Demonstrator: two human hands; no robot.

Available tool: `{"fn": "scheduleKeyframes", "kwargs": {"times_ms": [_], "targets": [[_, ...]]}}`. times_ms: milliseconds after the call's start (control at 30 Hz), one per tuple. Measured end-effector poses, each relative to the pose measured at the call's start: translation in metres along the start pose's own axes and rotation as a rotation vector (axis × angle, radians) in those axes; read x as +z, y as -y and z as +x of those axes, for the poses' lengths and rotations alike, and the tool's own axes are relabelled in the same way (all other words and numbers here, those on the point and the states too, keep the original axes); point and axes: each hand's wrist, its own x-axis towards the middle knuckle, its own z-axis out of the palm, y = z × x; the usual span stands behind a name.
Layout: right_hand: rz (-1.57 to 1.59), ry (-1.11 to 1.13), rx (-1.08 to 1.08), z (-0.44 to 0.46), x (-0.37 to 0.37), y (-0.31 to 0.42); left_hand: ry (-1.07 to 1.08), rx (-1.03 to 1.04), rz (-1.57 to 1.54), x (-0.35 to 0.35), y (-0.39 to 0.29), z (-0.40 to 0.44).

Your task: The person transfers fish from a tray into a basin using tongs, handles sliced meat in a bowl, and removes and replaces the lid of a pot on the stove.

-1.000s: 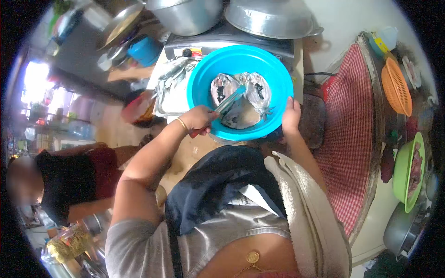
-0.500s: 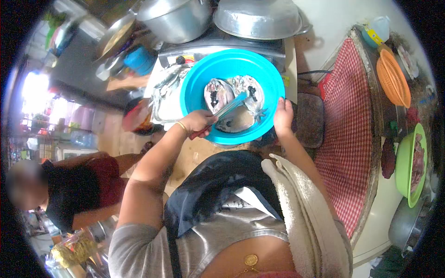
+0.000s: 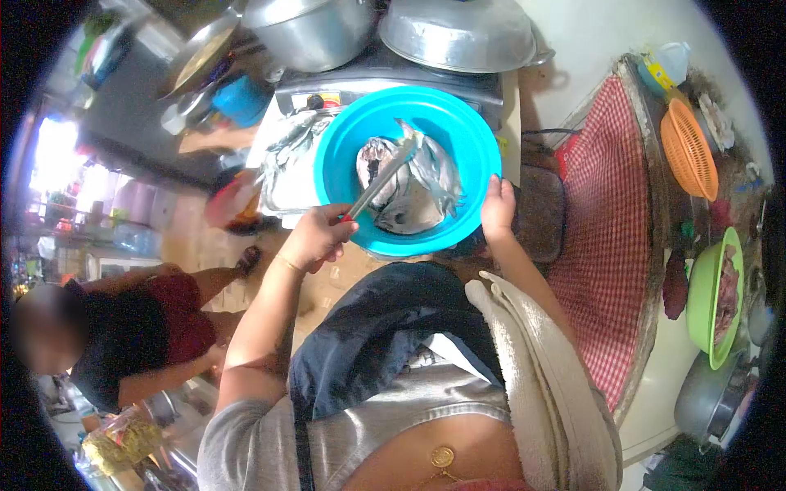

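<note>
My left hand (image 3: 315, 237) is closed round the red handle of a long, narrow metal utensil (image 3: 378, 186); whether it is a knife or tongs I cannot tell. Its far end lies against a silvery fish (image 3: 435, 176) in a blue basin (image 3: 327, 164). That fish shows its skin side, tail toward the far rim. Beside it, a split fish (image 3: 372, 157) lies with a dark inside showing, and more fish (image 3: 413, 214) is at the bottom. My right hand (image 3: 498, 209) grips the basin's right rim, some fingers hidden.
Left of the basin, a tray (image 3: 282, 196) holds several whole fish. Metal pots (image 3: 315, 37) stand behind. To the right are a red checkered cloth (image 3: 598, 245), an orange basket (image 3: 688, 147) and a green basin with meat (image 3: 704, 303). Another person (image 3: 123, 331) is at left.
The right-hand fish in the basin has turned from cut side to skin side. My left hand has drawn back toward me, with the utensil more upright in view. My right hand stays at the rim.
</note>
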Motion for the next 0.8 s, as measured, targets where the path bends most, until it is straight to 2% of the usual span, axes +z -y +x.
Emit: {"fn": "scheduleKeyframes", "kwargs": {"times_ms": [100, 233, 367, 500, 633, 733, 767, 800], "targets": [[-0.047, 0.016, 0.013, -0.001, -0.004, 0.004, -0.040, 0.038, -0.127, -0.015, 0.010, -0.011], [-0.056, 0.017, 0.053, 0.002, -0.002, -0.002, -0.097, 0.045, 0.001, -0.031, 0.029, -0.018], [-0.042, 0.069, 0.059, 0.003, -0.007, 0.003, -0.104, -0.041, 0.029, -0.035, 0.052, -0.013], [0.012, 0.101, 0.116, -0.002, -0.009, 0.017, -0.118, -0.004, -0.186, -0.045, 0.059, -0.027], [-0.069, 0.038, -0.008, 0.006, -0.005, -0.004, -0.227, 0.076, -0.199, -0.075, 0.060, -0.045], [-0.121, 0.087, 0.055, 0.001, -0.011, 0.012, -0.352, 0.056, -0.121, -0.104, 0.041, -0.074], [-0.047, 0.096, 0.103, -0.004, -0.012, 0.023, -0.374, 0.064, -0.085, -0.114, 0.037, -0.082], [-0.078, 0.080, 0.076, -0.005, -0.010, 0.022, -0.429, 0.018, -0.052, -0.122, 0.031, -0.091]]}}
